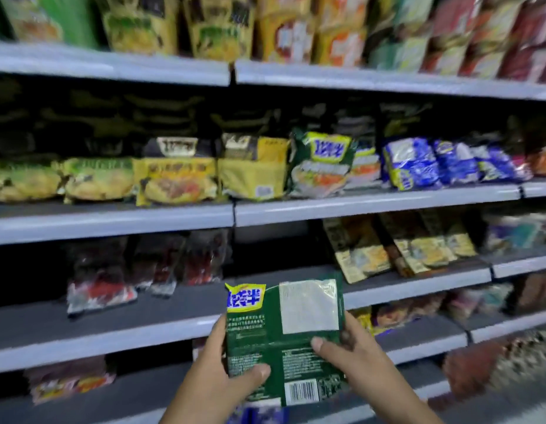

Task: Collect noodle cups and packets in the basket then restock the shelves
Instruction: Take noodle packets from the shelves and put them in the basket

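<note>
Packaging fills our view: we hold a dark green noodle packet (284, 341) upright in front of the shelves, its back side toward us. It is a flat, roughly rectangular pouch of glossy, crinkled plastic film. A yellow and blue logo patch sits at its upper left corner, a pale, see-through window at upper right shows the noodle block inside, small white print runs across the middle, and a white barcode panel marks the lower right.

Our left hand (222, 374) grips the packet's left edge, thumb pressed across the lower front and fingers curled behind it. Our right hand (348, 353) grips the right edge, thumb laid on the centre seam and fingers wrapped round the back. Both sets of fingers are clamped on the packet.

Behind it rise grey metal shelves (112, 221) with smooth, pale front rails and darker decks. On the middle shelf a matching green packet (323, 162) stands tilted, beside yellow packets (176, 179) on its left and blue packets (409, 166) on its right. Red and black packets (100, 283) lean on the shelf below at left. All look soft, puffy and shiny; the picture is blurred, so finer print is unreadable.
</note>
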{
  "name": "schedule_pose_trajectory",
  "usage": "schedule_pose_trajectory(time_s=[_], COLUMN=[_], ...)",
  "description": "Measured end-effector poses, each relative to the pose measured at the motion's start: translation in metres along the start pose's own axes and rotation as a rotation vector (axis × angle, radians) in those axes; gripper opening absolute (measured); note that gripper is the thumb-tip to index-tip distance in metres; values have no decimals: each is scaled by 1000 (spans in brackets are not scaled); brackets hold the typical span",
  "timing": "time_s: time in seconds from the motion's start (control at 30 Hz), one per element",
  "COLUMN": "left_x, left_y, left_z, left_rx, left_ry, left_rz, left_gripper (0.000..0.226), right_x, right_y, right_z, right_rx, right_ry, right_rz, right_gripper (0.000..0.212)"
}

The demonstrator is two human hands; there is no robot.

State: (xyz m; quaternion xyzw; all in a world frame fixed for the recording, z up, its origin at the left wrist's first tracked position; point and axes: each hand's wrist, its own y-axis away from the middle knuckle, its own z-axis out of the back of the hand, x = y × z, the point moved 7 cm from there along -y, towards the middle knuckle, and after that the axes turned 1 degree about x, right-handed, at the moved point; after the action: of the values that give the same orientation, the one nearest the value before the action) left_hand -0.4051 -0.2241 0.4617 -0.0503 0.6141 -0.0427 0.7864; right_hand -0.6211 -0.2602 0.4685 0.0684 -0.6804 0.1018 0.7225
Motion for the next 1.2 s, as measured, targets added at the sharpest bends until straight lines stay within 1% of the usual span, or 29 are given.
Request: schedule_pose_trajectory(time_s=[0.1,0.17,0.27,0.37,0.43,0.57,0.7,0.77,0.87,0.93,0.97,1.0,1.03,1.07,1.13,1.17,1.2], left_x=[-43,-65,-86,-98,-105,-125,-143,-154,-179,-201,-211,-221,-230,-238,-250,-253,-254], left_y=[-8,-14,-27,-43,-56,-89,-129,-151,-188,-214,-229,-244,-259,-274,-299,-308,-316], left_z=[-45,-82,-133,-173,-190,-203,-210,-216,-222,-224,-225,-225,-226,-225,-223,-221,-219], left_rx=[-26,-42,-56,-69,-85,-157,-222,-242,-266,-315,-340,-367,-399,-437,-511,-546,-576], left_ry=[-72,-88,-59,-22,-16,-94,-234,-341,-447,-488,-502,-518,-542,-580,-664,-697,-735], left_rz=[-62,-99,-91,-67,-47,-68,-164,-230,-357,-447,-480,-498,-509,-511,-500,-495,-481], left_gripper=[92,89,85,84,88,88,69,69,73,76,78,79,80,80,77,78,82], right_x=[14,22,30,39,45,57,70,77,101,122,134,145,153,162,177,181,183], right_y=[6,11,13,6,-2,-30,-64,-82,-110,-134,-147,-161,-177,-192,-222,-237,-251], right_z=[57,98,154,200,220,251,272,282,297,310,315,318,323,326,328,329,328], right_rx=[6,-5,-4,-12,-12,-99,-185,-238,-342,-402,-426,-446,-468,-482,-483,-481,-471], right_ry=[-30,-34,-26,-55,-57,1,83,97,110,101,109,134,173,207,236,257,277], right_rz=[29,31,26,-1,-20,2,62,104,222,306,329,341,343,346,376,378,379], right_gripper=[48,44,40,42,44,40,25,23,24,24,29,36,49,53,39,37,43])
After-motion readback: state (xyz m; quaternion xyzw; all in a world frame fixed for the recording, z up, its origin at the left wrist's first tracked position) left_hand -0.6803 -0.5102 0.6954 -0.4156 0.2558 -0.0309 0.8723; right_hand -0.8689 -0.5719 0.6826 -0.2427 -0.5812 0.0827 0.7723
